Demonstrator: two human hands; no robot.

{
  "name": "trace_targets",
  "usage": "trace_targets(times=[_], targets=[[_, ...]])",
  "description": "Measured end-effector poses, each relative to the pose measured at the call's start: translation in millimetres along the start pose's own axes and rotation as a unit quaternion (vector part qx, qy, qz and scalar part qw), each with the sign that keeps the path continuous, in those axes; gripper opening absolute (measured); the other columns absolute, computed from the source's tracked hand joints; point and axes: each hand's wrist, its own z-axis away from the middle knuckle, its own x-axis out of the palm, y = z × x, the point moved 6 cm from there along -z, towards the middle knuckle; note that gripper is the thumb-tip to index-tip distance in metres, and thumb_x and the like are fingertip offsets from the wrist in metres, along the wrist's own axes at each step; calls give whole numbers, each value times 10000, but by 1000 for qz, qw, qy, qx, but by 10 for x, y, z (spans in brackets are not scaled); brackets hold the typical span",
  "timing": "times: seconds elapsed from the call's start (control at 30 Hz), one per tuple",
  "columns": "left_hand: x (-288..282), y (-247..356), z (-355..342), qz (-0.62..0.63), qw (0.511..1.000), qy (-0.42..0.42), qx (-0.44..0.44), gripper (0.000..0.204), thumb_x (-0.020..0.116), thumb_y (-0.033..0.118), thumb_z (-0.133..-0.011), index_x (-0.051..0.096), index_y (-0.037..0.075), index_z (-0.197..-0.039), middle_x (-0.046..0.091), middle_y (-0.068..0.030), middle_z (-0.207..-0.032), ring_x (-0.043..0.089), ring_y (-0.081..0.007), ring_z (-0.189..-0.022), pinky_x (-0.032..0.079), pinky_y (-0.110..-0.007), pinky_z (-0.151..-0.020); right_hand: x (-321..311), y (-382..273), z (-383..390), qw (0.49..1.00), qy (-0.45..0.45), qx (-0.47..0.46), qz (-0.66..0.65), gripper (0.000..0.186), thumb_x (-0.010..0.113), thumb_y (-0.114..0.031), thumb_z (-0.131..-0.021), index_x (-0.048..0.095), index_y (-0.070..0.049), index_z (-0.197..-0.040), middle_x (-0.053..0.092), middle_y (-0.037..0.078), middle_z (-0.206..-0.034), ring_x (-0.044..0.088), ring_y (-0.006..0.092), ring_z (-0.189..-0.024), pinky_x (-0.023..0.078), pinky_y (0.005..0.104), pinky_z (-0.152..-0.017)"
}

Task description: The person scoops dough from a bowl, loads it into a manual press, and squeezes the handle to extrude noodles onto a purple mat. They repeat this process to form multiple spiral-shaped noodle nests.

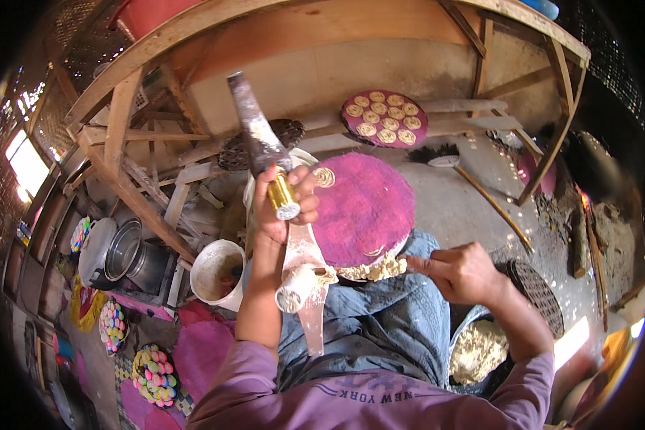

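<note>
My left hand is closed around a wooden dough press piece with a shiny gold cylinder; its dark, flour-dusted handle points up and away. Below that hand, a second wooden press piece with a pale, dough-smeared round end lies over my lap; whether my hand also grips it is unclear. My right hand reaches its straight index finger to a lump of dough at the near edge of a round pink mat; its other fingers curl underneath. One dough coil sits on the mat's far left.
A pink round mat with several dough coils rests on low planks beyond. At my right stand a tub of dough and a dark woven disc. A white bucket stands left, beside wooden frame legs. A fire glows far right.
</note>
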Motion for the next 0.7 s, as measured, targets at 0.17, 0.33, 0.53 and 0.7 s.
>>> trace_targets(times=[0.17,0.33,0.53,0.7], targets=[[-19,500,49,-30,986,65,149,362,530,462,-896,446,121,-810,367,8,-699,325,-103,-515,299,-245,-453,285,41,87,992,33,98,-71,478,618,-85,-807,616,-206,-1269,609,37,-672,573,263,-504,467,380,-458],[305,801,213,-145,858,186,456,332,522,457,-914,450,157,-792,395,18,-665,370,-121,-507,312,-258,-400,527,160,86,937,129,231,-226,371,635,-84,-849,648,-127,-1217,653,128,-692,615,287,-541,474,355,-513],[694,498,295,-248,626,281,684,282,488,403,-942,418,136,-880,423,-15,-830,432,-129,-740,393,-248,-642,889,280,85,841,153,334,-396,366,614,-164,-932,596,-74,-1287,595,81,-601,552,86,-558,458,287,-552],[881,170,35,-360,562,195,719,242,502,342,-936,379,144,-869,387,3,-797,361,-120,-633,317,-262,-548,1018,239,147,794,164,354,-467,355,597,-150,-950,590,-65,-1295,604,22,-674,536,69,-613,453,260,-572]])
